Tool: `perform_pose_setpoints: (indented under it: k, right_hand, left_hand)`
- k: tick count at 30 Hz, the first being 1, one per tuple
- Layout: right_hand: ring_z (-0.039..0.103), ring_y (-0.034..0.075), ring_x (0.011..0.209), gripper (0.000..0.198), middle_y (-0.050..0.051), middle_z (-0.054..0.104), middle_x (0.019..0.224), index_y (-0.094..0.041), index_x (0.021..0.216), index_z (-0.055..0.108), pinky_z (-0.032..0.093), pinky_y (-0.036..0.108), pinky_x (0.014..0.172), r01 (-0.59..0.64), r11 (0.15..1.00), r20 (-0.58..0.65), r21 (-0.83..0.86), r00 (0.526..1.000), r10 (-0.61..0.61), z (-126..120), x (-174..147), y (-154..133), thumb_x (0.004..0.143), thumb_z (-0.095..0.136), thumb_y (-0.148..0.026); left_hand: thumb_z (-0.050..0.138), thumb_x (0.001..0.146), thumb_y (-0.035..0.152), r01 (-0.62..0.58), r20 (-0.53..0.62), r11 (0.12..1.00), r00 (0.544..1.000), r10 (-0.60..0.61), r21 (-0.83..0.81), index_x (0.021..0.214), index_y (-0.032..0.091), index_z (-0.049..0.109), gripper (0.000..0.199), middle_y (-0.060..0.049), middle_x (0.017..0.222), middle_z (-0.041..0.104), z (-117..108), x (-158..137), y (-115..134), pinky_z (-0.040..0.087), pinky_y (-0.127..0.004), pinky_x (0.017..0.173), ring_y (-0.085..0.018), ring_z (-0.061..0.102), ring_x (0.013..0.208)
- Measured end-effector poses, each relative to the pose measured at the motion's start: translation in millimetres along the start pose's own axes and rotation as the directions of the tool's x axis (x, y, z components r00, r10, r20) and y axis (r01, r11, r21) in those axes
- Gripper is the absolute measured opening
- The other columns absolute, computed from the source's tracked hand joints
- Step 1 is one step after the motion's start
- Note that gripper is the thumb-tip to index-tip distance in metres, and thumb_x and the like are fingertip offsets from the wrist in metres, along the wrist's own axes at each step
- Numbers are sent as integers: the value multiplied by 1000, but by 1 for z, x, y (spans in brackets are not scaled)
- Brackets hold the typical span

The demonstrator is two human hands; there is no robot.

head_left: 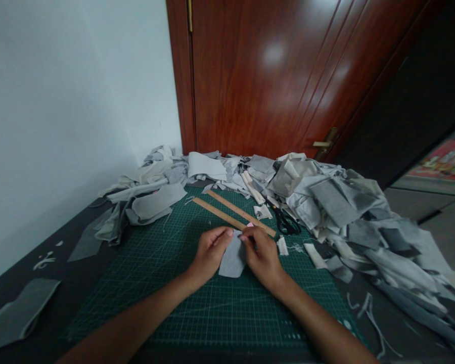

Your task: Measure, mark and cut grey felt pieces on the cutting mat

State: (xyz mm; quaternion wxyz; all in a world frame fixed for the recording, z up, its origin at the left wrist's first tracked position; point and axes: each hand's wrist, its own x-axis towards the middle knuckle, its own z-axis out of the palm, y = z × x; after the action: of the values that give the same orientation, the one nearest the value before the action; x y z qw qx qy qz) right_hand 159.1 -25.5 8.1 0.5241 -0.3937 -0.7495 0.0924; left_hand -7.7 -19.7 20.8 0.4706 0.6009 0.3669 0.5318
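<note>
Between my hands hangs a small grey piece of fabric (pixel 232 259), held by its upper edge over the green cutting mat (pixel 167 303). My left hand (pixel 213 246) pinches the top left corner between thumb and fingers. At the top right corner, my right hand (pixel 261 253) pinches the same piece. A bit of pink (pixel 249 224) shows just behind the right fingers; what it is I cannot make out. Just beyond the hands, two wooden rulers (pixel 222 214) lie slantwise on the mat. Black-handled scissors (pixel 287 222) rest to their right, partly under cloth.
A large heap of grey and cream fabric scraps (pixel 333 202) covers the right side. More cloth pieces (pixel 155 202) lie along the back left. A folded grey cloth (pixel 26 308) sits at the left front. Behind the table stand a white wall (pixel 79 91) and a wooden door (pixel 258 76).
</note>
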Motion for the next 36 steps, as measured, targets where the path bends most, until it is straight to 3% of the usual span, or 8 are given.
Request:
perform_pose_setpoints:
  k: [4,18,36]
  right_hand:
    - [65,20,84,13,2,70,88,-25,91,58,50,35,80,12,1000,2,-1,1000,-12,0,0,0,98,53,-15]
    - [63,18,73,14,2,67,82,-23,91,58,49,31,71,-110,993,19,43,994,109,2,-1,-3,101,48,-24]
    - [63,20,78,10,2,65,85,-25,95,53,49,36,76,-80,997,4,10,997,80,4,-7,-3,101,46,-22]
  left_hand:
    - [71,83,38,-12,-36,1000,999,13,29,87,15,76,25,-6,80,75,2,1,-6,48,-25,62,-18,64,69]
    - [74,78,35,-50,-127,998,990,53,29,77,16,76,19,-3,70,74,0,8,-10,48,-22,54,-15,64,60]
    - [76,78,39,-30,-94,999,995,34,44,84,16,75,24,-6,77,76,-2,5,-13,53,-25,60,-18,68,67]
